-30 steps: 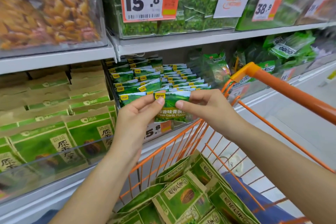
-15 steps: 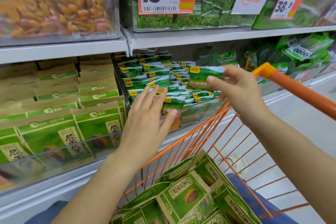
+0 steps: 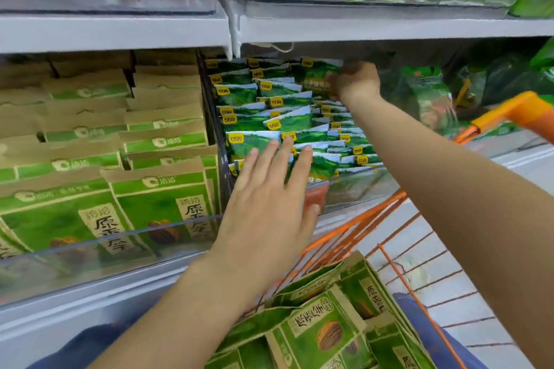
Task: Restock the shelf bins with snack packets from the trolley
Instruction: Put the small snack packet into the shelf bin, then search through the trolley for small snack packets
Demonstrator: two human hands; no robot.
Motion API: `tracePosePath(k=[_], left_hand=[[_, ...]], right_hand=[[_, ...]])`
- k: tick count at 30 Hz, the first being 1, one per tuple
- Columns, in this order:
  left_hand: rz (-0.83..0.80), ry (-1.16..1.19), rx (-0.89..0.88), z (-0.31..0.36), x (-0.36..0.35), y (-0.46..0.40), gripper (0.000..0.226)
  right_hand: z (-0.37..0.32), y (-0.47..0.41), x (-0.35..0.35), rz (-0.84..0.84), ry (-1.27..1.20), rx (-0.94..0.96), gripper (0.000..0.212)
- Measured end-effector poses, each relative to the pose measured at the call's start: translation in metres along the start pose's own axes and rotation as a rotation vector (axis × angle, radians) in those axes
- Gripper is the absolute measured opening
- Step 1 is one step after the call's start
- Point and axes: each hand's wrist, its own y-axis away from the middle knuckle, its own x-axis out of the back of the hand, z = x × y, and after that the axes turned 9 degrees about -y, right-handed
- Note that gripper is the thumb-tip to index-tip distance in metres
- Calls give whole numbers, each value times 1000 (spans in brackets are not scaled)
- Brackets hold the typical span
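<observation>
Green packet (image 3: 316, 81) pinched in my right hand (image 3: 355, 81) sits at the back of the shelf bin (image 3: 353, 189), so I should seat it upright behind the rows while my flat, released left hand (image 3: 269, 204) steadies the front packets, whose yellow labels I can't read.

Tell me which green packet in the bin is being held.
The packet at the bin's back, top right, gripped by the right hand. The left hand is open, gripping none.
</observation>
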Motion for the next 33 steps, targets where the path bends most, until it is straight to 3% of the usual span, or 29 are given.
tracePosePath(k=[4,7,9,13,17,21,23,25,27,30,33], left_hand=[[20,12,18,2,-1,-1,66],[34,7,23,1,-3,-2,68],[28,11,21,1,-3,-2,68],[27,9,-2,-2,-5,-1,66],[21,53,-18,-2,-3,-2,66],[87,207,-14,-2,11,0,60],[150,288,-62,1,21,3,45],[173,352,-115,4,27,11,30],[69,347,-184,10,31,24,29],[-182,174,-305,19,25,40,43],[-213,172,-313,18,21,40,54]], right_hand=[[6,-19,-20,-12,192,59,36],[13,-23,-23,-11,296,116,25],[14,-20,-23,9,231,89,27],[13,-11,-12,-69,-107,-75,54],[12,32,26,-81,69,126,38],[8,104,65,-133,-29,253,7],[5,149,83,-188,-10,276,20],[9,193,96,-278,143,361,37],[22,226,105,-434,538,440,44],[48,255,103,-825,1089,364,38],[71,276,89,-1148,1314,354,40]])
